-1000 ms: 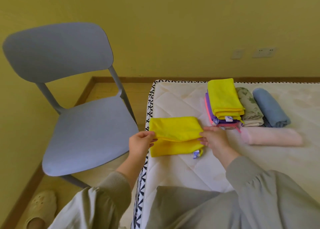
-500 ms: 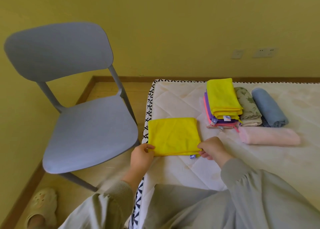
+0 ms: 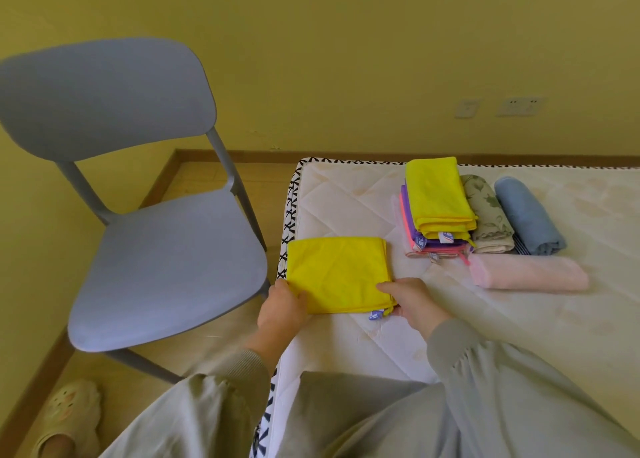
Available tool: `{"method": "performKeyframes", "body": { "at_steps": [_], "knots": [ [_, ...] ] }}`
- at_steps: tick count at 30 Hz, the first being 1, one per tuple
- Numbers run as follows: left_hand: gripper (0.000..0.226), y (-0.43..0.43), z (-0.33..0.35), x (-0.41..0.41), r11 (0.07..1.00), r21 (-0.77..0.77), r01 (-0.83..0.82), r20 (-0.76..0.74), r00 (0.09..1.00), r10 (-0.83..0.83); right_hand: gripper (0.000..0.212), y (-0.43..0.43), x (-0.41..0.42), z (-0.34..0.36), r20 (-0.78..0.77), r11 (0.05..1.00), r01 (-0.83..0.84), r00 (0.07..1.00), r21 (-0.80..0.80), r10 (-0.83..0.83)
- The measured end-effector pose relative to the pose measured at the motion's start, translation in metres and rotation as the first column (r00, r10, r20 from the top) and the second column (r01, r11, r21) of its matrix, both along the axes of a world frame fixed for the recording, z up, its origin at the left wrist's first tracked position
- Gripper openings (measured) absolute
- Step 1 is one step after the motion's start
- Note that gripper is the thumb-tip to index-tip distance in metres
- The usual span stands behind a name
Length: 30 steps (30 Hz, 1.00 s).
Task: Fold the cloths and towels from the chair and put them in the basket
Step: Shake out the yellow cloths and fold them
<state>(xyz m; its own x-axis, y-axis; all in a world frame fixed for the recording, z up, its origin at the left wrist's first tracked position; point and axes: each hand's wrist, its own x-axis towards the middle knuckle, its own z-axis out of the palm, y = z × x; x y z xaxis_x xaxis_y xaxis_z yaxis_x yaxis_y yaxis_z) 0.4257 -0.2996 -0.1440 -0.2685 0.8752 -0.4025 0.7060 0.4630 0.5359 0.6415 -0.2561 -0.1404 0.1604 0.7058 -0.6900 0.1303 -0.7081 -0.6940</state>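
Nearest to me, the person's two arms reach out over the bed (image 3: 346,347). The left hand (image 3: 282,310) pinches the near left corner of the yellow cloth (image 3: 339,272), with the thumb on top. The right hand (image 3: 414,303) pinches the near right corner, just beside the small label (image 3: 375,315). The cloth lies flat on the near left part of the bed, folded to a square, with its left edge at the bed's border.

I judge it to be light, soft and limp, and not slippery. It would sag and open if lifted by one corner. It seems better to take both corners of one edge, or to slide a flat hand under the middle so that the fold keeps.

Further right lies a rolled pink towel (image 3: 526,277). Behind it are a stack of folded cloths (image 3: 438,198), a green patterned towel (image 3: 486,212) and a blue towel (image 3: 526,215). The grey chair (image 3: 166,270) stands on the floor to the left. No basket is in view.
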Motion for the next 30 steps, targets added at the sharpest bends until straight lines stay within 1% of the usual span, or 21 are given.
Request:
{"method": "performKeyframes", "body": {
  "at_steps": [3,5,6,9,10,11,12,13,14,15,16,17,18,19,20,21,22,23,24,27,30],
  "knots": [
    [0.037,0.009,0.005,-0.004,0.995,-0.100,0.010,-0.075,0.997,-0.018,0.032,-0.004,-0.005,0.000,-0.018,1.000,0.003,1.000,0.015,-0.003],
    [0.026,0.014,0.007,-0.009,0.990,-0.143,-0.009,-0.043,0.999,0.002,0.031,-0.004,-0.005,-0.001,-0.014,1.000,0.012,1.000,0.029,-0.011],
    [0.024,0.017,0.009,-0.010,0.984,-0.176,-0.033,0.006,0.999,0.034,0.029,-0.004,-0.005,-0.002,-0.016,0.999,0.011,1.000,0.039,-0.010],
    [0.031,0.024,0.013,-0.011,0.968,-0.231,-0.095,0.142,0.981,0.130,0.021,-0.002,-0.005,-0.001,-0.054,0.998,0.017,0.998,0.055,-0.014],
    [0.029,0.026,0.014,-0.011,0.966,-0.231,-0.113,0.167,0.974,0.154,0.019,-0.001,-0.005,-0.001,-0.063,0.998,0.011,0.998,0.054,-0.008],
    [0.024,0.026,0.014,-0.011,0.960,-0.237,-0.149,0.235,0.950,0.206,0.016,0.001,-0.004,0.001,-0.039,0.999,-0.010,0.999,0.047,0.011],
    [0.020,0.025,0.015,-0.012,0.940,-0.277,-0.201,0.347,0.891,0.293,0.011,0.002,-0.003,0.003,0.025,0.997,-0.053,0.998,0.049,0.052],
    [0.023,0.022,0.017,-0.012,0.905,-0.357,-0.232,0.469,0.793,0.389,0.009,0.003,0.001,0.007,0.154,0.989,-0.143,0.979,0.046,0.134],
    [0.026,0.017,0.021,-0.013,0.878,-0.435,-0.200,0.554,0.709,0.436,0.010,0.003,0.005,0.009,0.328,0.962,-0.271,0.911,0.022,0.249],
    [0.025,0.012,0.024,-0.014,0.875,-0.469,-0.118,0.577,0.710,0.405,0.009,0.002,0.009,0.014,0.496,0.915,-0.400,0.788,-0.039,0.366],
    [0.019,0.008,0.025,-0.015,0.878,-0.477,-0.031,0.553,0.766,0.327,0.002,-0.002,0.011,0.020,0.619,0.856,-0.503,0.636,-0.122,0.462],
    [0.012,0.007,0.026,-0.017,0.890,-0.455,0.036,0.504,0.834,0.225,0.014,-0.003,0.013,0.021,0.704,0.805,-0.557,0.487,-0.206,0.517],
    [0.008,0.007,0.026,-0.019,0.916,-0.397,0.054,0.426,0.895,0.132,0.031,-0.004,0.013,0.020,0.756,0.774,-0.574,0.373,-0.267,0.538],
    [0.010,0.009,0.024,-0.021,0.949,-0.314,0.036,0.334,0.939,0.075,0.043,-0.006,0.009,0.021,0.805,0.768,-0.584,0.306,-0.263,0.508],
    [0.011,0.012,0.022,-0.023,0.973,-0.231,-0.008,0.270,0.960,0.072,0.051,-0.006,0.004,0.021,0.859,0.763,-0.614,0.264,-0.201,0.439],
    [0.008,0.016,0.019,-0.024,0.984,-0.167,-0.059,0.261,0.960,0.102,0.054,-0.006,-0.004,0.021,0.899,0.731,-0.672,0.239,-0.120,0.368],
    [0.009,0.019,0.017,-0.025,0.987,-0.122,-0.107,0.277,0.951,0.138,0.055,-0.005,-0.013,0.018,0.922,0.673,-0.739,0.237,-0.035,0.308],
    [0.018,0.023,0.015,-0.025,0.985,-0.093,-0.146,0.300,0.939,0.167,0.058,-0.006,-0.021,0.015,0.925,0.606,-0.795,0.252,0.030,0.284],
    [0.025,0.026,0.013,-0.025,0.983,-0.079,-0.166,0.318,0.930,0.182,0.063,-0.008,-0.029,0.011,0.919,0.552,-0.833,0.253,0.047,0.302],
    [0.031,0.034,0.007,-0.025,0.986,0.000,-0.165,0.326,0.932,0.156,0.072,-0.014,-0.040,-0.004,0.864,0.478,-0.877,0.209,-0.041,0.458],
    [0.035,0.042,0.001,-0.022,0.990,0.109,-0.094,0.263,0.963,0.062,0.073,-0.014,-0.040,-0.015,0.824,0.467,-0.881,0.208,-0.076,0.527]
  ]
}}
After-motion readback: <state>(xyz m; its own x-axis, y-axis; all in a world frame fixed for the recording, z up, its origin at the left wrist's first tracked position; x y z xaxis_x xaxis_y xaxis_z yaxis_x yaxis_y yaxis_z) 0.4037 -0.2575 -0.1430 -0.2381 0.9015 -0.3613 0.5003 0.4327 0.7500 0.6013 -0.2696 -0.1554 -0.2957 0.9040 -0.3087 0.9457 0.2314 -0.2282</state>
